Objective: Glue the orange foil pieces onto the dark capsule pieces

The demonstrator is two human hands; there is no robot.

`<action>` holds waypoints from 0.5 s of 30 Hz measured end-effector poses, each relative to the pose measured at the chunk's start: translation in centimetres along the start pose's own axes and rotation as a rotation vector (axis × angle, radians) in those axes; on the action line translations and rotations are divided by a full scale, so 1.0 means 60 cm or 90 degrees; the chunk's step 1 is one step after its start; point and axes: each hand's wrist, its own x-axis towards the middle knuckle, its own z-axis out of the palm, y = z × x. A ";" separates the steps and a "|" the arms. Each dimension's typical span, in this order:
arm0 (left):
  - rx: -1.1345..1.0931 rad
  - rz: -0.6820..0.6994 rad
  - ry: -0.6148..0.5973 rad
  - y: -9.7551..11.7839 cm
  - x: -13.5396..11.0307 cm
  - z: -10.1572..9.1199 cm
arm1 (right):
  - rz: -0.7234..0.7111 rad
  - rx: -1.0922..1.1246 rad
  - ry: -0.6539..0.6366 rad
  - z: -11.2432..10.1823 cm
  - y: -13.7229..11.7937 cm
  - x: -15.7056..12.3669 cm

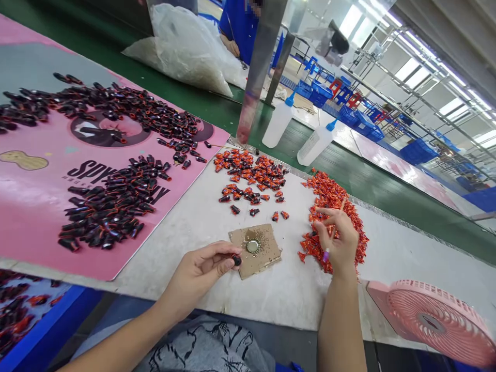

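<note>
My left hand [203, 268] pinches a small black plastic part [236, 260] between thumb and fingertips, just left of a piece of brown cardboard [267, 261]. On that cardboard lies a bottle cap [253, 246] with dark specks scattered around it. My right hand [339, 237] is closed around a thin stick [343, 204] that has a purple end [326, 255]. It hovers over a heap of small red parts [323, 188]; whether its fingertips touch any of them I cannot tell. Behind the cardboard are scattered red-and-black pieces [256, 170].
Many black parts [110, 206] lie on a pink printed mat [31, 206] at left. Two white squeeze bottles [315, 144] with blue tips stand beyond the parts, near a metal post [258, 77]. A pink fan [434, 323] sits at right, a blue bin [50, 330] at lower left. Another person [240, 28] is across.
</note>
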 end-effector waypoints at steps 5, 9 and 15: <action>0.013 0.006 0.017 0.000 -0.003 0.000 | 0.121 -0.251 -0.113 0.033 0.022 -0.004; 0.007 -0.008 0.022 0.001 -0.005 0.002 | 0.171 -0.282 -0.115 0.055 0.026 0.000; -0.028 -0.018 0.014 0.002 -0.006 -0.001 | 0.188 -0.190 -0.075 0.047 -0.019 0.000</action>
